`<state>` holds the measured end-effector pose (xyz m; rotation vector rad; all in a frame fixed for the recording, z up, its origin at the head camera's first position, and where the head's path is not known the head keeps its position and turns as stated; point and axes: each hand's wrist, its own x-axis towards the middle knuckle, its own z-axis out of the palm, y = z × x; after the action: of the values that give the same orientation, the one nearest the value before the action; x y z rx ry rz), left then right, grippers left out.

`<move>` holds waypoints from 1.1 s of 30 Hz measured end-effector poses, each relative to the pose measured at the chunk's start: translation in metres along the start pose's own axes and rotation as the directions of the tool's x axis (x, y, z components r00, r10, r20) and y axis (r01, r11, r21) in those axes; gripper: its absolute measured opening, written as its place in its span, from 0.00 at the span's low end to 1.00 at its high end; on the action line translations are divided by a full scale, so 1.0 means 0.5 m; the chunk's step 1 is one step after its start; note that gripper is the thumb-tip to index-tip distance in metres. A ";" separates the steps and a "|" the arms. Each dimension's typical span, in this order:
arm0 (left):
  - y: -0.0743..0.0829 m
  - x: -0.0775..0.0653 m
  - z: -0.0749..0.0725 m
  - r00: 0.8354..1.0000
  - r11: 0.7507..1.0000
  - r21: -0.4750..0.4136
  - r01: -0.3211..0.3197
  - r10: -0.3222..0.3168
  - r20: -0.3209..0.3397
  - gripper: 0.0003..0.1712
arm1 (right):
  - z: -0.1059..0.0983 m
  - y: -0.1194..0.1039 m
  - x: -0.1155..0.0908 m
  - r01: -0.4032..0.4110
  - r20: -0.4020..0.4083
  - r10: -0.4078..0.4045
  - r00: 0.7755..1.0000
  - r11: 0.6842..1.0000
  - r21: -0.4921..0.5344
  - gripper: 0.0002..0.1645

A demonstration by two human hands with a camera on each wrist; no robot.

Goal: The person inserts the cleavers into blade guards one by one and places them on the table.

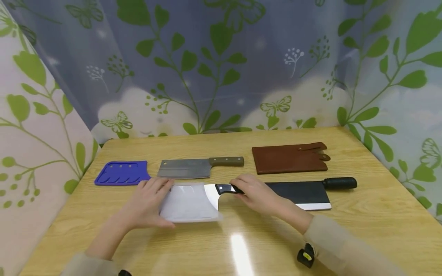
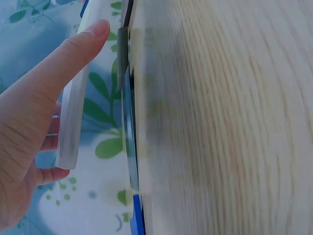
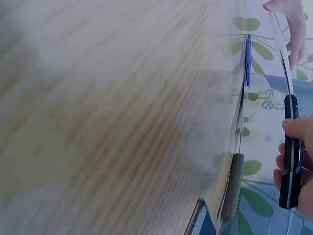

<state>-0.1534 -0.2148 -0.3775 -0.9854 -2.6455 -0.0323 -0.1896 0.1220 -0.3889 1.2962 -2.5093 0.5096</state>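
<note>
Above the near middle of the table, my right hand (image 1: 255, 193) grips the black handle (image 3: 291, 161) of a cleaver (image 1: 212, 193). A translucent white blade cover (image 1: 190, 203) encloses most of its blade, leaving a strip of bare steel by the handle. My left hand (image 1: 150, 203) holds the far end of the cover, thumb along the near side and fingers behind. In the left wrist view, the cover (image 2: 73, 117) stands edge-on between thumb and fingers, raised off the table. Just behind it lies a second cleaver (image 1: 186, 168) with an olive-brown handle.
At the back left lies a blue blade cover (image 1: 122, 172). A brown leather sheath (image 1: 286, 159) lies at the back right. Right of my right hand is a black-bladed cleaver (image 1: 304, 192), partly hidden by that hand. A leaf-patterned curtain (image 1: 221, 76) hangs behind the table (image 1: 373, 218).
</note>
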 end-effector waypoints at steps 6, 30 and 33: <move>-0.018 -0.023 -0.011 0.998 0.998 -0.031 0.049 -0.048 0.038 0.67 | 0.014 -0.016 0.026 0.000 0.014 0.000 1.000 1.000 0.003 0.20; -0.080 -0.096 -0.008 0.959 0.986 0.016 0.168 -0.167 0.231 0.64 | 0.092 -0.074 0.117 -0.075 0.190 0.054 0.980 0.992 0.104 0.17; -0.083 -0.094 -0.005 0.949 0.983 0.002 0.182 -0.176 0.262 0.63 | 0.096 -0.075 0.122 -0.127 0.249 0.098 0.963 0.987 0.102 0.19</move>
<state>-0.1459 -0.2768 -0.3856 -0.8005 -2.9763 0.0295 -0.1966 0.0368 -0.4015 1.3352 -2.8070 0.5606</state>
